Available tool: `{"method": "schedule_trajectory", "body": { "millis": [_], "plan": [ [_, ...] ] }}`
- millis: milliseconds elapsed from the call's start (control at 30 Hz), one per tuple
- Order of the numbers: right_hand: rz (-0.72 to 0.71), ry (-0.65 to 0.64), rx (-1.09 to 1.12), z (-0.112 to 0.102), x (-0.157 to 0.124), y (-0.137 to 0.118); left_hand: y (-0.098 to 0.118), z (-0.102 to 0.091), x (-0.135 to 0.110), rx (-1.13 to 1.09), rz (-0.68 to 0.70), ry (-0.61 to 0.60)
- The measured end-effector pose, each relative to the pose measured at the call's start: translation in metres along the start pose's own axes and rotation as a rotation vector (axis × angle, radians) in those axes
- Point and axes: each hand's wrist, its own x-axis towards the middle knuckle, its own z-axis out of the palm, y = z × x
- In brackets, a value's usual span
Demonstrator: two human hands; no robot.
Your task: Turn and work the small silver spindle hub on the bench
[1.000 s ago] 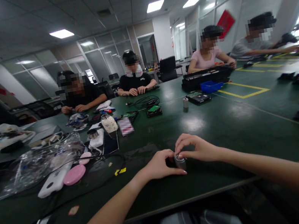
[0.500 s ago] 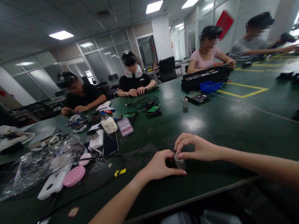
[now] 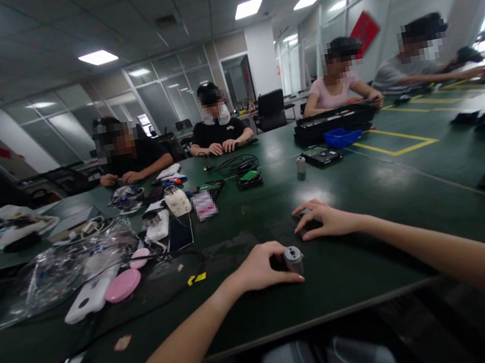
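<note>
A small silver cylindrical motor (image 3: pixel 294 259) stands upright on the green table, with small dark holes in its top face. Wrapped around its side are the thumb and fingers of my left hand (image 3: pixel 262 267). My right hand (image 3: pixel 331 218) is away from the motor, a little farther back and to the right. Its fingers are curved and apart over the table, and I make out nothing held in them. A similar light metal cylinder (image 3: pixel 300 165) stands farther back on the table.
A hard drive (image 3: pixel 322 155) and a blue tray (image 3: pixel 342 137) are at the back right. To the left lie a pink round case (image 3: pixel 122 286), a white device (image 3: pixel 85 298), clear plastic bags (image 3: pixel 64 263) and black cables. Several people sit across the table (image 3: pixel 258 322).
My right hand has let go of the motor's top and moved back and right. My left hand stays around the motor, whose top now shows.
</note>
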Motion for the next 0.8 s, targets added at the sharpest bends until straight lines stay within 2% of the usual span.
{"method": "schedule_trajectory", "body": {
  "millis": [167, 367, 533, 800],
  "plan": [
    [-0.001, 0.032, 0.001, 0.002, 0.003, -0.006, 0.0, 0.0, 0.0, 0.026, 0.045, -0.003],
    [-0.077, 0.198, 0.078, 0.01, 0.002, -0.048, -0.003, 0.001, 0.0, 0.038, 0.058, 0.006],
    [-0.18, 0.168, 0.128, 0.018, -0.002, -0.074, -0.008, 0.003, 0.0, 0.036, 0.053, 0.034],
    [-0.172, 0.145, 0.11, 0.017, -0.003, -0.076, -0.007, 0.003, 0.0, 0.037, 0.046, 0.035]
  ]
}}
